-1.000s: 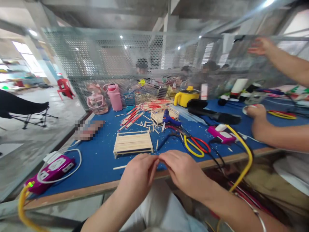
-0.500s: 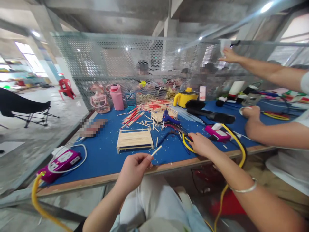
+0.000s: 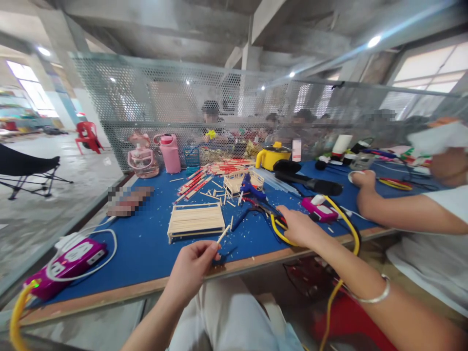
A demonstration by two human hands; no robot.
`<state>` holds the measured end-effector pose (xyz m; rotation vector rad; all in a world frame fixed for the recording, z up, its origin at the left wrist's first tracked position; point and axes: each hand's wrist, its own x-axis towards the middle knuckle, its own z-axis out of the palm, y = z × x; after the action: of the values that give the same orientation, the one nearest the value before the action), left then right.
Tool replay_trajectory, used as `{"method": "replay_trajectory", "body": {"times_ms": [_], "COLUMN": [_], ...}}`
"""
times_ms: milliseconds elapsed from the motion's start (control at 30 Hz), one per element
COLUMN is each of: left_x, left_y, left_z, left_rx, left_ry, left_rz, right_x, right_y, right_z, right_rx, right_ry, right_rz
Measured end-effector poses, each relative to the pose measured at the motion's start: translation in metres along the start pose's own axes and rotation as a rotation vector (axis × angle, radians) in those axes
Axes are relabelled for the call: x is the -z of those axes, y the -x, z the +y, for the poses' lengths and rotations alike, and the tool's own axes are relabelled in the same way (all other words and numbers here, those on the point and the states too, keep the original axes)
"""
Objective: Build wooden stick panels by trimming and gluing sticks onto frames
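My left hand [image 3: 193, 268], near the table's front edge, pinches a short pale wooden stick [image 3: 224, 234] that points up and away. Just behind it stands a small slatted wooden frame [image 3: 197, 219]. To the right, my right hand [image 3: 298, 226] is closed on the orange-tinted end of a dark hand tool [image 3: 268, 209], whose shape is partly hidden by the fingers. A blue glue gun [image 3: 252, 189] lies beyond that tool, in front of a second small wooden piece with railings [image 3: 234, 184]. Loose sticks and crumbs are scattered between them.
Red-and-white stick packets [image 3: 197, 183], a pink bottle [image 3: 170, 153] and a yellow pot [image 3: 270, 158] stand or lie at the back. Purple power strips [image 3: 69, 265] with cables sit left and right. A person's arm [image 3: 395, 207] rests at the right.
The view has turned right, shifting the table's contents left. The neighbour's raised arm has come down, and a white cloth is near their head. My hands keep their holds.
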<state>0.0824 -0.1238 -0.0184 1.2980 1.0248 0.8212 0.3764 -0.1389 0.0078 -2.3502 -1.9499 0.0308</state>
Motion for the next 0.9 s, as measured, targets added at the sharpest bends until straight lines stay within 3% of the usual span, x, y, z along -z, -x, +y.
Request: {"method": "replay_trajectory", "body": {"times_ms": [133, 367, 433, 533, 633, 800, 900], "left_x": [-0.001, -0.006, -0.007, -0.008, -0.007, -0.006, -0.006], "left_y": [-0.002, -0.006, -0.008, -0.01, -0.011, -0.013, -0.012], "left_z": [0.001, 0.0, -0.001, -0.002, -0.004, -0.008, -0.007], "left_rx": [0.044, 0.09, 0.067, 0.027, 0.013, 0.02, 0.022], "left_ry": [0.066, 0.15, 0.126, 0.082, 0.065, 0.05, 0.073], "left_rz": [0.005, -0.03, -0.028, -0.016, -0.019, -0.02, -0.015], "right_x": [0.01, 0.011, 0.008, 0.004, -0.002, -0.003, 0.003], "right_y": [0.002, -0.004, -0.008, -0.014, -0.019, -0.027, -0.035], "right_z": [0.009, 0.03, 0.03, 0.027, 0.022, 0.004, -0.006], "right_rx": [0.049, 0.143, 0.18, 0.2, 0.188, 0.207, 0.139], "right_ry": [-0.136, -1.057, -1.201, -1.377, -1.409, -1.266, -1.282], "right_rz": [0.027, -0.212, -0.155, 0.054, 0.236, 0.26, 0.37]}}
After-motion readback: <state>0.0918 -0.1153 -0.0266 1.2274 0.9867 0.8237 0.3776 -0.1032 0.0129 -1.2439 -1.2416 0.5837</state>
